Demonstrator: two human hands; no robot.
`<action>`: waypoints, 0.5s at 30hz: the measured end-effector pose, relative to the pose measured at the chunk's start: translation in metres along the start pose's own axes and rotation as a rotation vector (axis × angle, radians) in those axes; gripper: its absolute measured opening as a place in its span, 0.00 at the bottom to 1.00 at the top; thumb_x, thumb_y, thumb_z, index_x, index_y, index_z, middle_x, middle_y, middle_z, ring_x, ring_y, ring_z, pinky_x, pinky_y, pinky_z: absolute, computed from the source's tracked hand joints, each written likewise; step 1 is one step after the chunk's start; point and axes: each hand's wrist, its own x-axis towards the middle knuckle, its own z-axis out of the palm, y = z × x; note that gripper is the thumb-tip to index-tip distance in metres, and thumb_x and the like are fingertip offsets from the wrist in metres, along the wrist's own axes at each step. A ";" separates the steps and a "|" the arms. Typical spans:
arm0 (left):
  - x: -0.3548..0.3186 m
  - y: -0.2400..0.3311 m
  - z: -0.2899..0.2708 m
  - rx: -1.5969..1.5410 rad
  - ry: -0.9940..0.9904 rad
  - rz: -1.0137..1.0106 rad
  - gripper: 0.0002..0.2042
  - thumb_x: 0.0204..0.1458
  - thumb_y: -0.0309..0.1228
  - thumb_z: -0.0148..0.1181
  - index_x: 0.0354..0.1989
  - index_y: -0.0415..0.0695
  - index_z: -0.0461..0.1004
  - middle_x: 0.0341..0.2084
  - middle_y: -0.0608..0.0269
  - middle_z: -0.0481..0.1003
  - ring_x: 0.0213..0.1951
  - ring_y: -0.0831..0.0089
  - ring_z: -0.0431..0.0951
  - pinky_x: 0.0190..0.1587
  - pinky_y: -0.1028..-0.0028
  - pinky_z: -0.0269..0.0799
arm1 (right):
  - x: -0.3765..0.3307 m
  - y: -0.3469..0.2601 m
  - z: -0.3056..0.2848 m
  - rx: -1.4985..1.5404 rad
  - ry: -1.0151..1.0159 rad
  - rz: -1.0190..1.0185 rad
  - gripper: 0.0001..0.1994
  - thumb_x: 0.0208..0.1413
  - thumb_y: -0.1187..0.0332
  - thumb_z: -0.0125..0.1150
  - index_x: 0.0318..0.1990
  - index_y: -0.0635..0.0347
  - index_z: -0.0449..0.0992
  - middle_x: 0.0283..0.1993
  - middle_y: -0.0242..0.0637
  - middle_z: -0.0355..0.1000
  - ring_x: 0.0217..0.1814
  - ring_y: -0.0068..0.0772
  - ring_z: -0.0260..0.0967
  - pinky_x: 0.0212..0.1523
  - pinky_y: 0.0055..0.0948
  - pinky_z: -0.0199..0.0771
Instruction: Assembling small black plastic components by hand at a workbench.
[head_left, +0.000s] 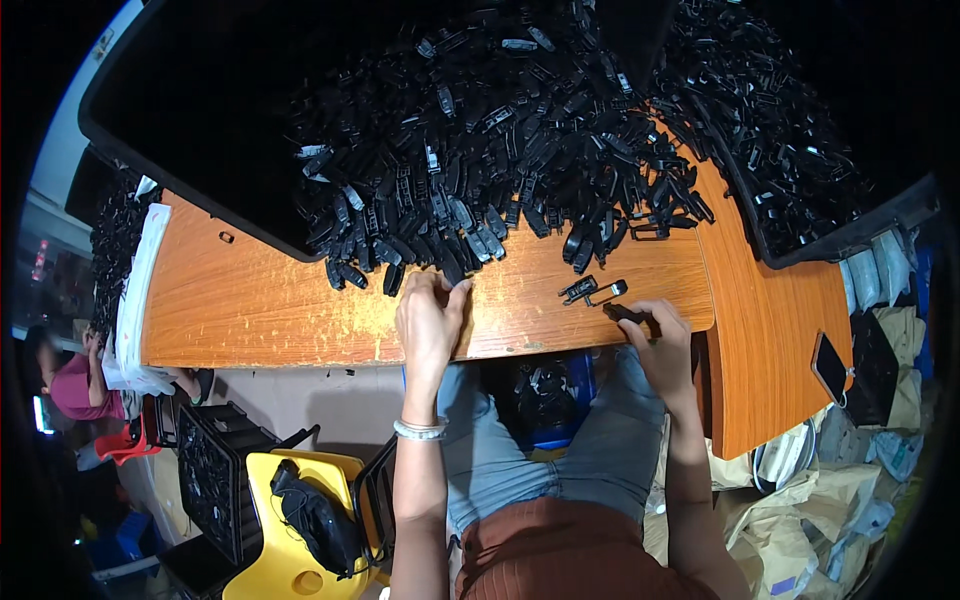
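A big heap of small black plastic clip-like parts [420, 195] covers the far side of the wooden table [300, 320]. At the heap's near edge, my left hand [430, 322] has its fingertips closed on a black plastic part [453, 270]. My right hand [662, 348] pinches another dark plastic part [620, 313] over the table's front edge. Just beyond that hand lie two loose parts, a ribbed black piece [578, 290] and an open frame-shaped piece [608, 292]. My fingers partly cover both held parts, so their full shape is hidden.
A large black tray [200, 150] tips over the table at far left; another tray [800, 245] of parts stands right. A phone [829, 367] lies at right. Below are a blue crate [580, 385], a yellow chair [262, 500] and paper bags [790, 520]. A person [85, 385] sits far left.
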 end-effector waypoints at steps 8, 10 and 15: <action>-0.049 0.033 -0.014 -0.835 -0.208 -0.337 0.10 0.44 0.20 0.61 0.35 0.35 0.71 0.19 0.66 0.68 0.20 0.83 0.68 0.22 0.80 0.62 | -0.017 -0.037 0.009 1.316 -0.068 0.667 0.17 0.56 0.78 0.50 0.53 0.67 0.65 0.38 0.35 0.68 0.30 0.19 0.64 0.28 0.18 0.65; -0.074 0.034 -0.011 -0.761 -0.305 -0.183 0.14 0.44 0.18 0.61 0.42 0.33 0.72 0.22 0.66 0.68 0.20 0.83 0.68 0.23 0.82 0.61 | -0.019 -0.058 0.013 1.243 -0.130 0.552 0.17 0.55 0.80 0.50 0.54 0.65 0.65 0.40 0.34 0.66 0.31 0.19 0.62 0.28 0.18 0.63; -0.086 0.049 -0.019 -0.825 -0.403 -0.072 0.15 0.43 0.18 0.61 0.42 0.32 0.73 0.24 0.63 0.69 0.21 0.80 0.71 0.26 0.82 0.64 | -0.012 -0.077 0.003 0.927 -0.243 0.250 0.14 0.52 0.80 0.52 0.48 0.68 0.70 0.37 0.34 0.65 0.34 0.22 0.63 0.38 0.20 0.64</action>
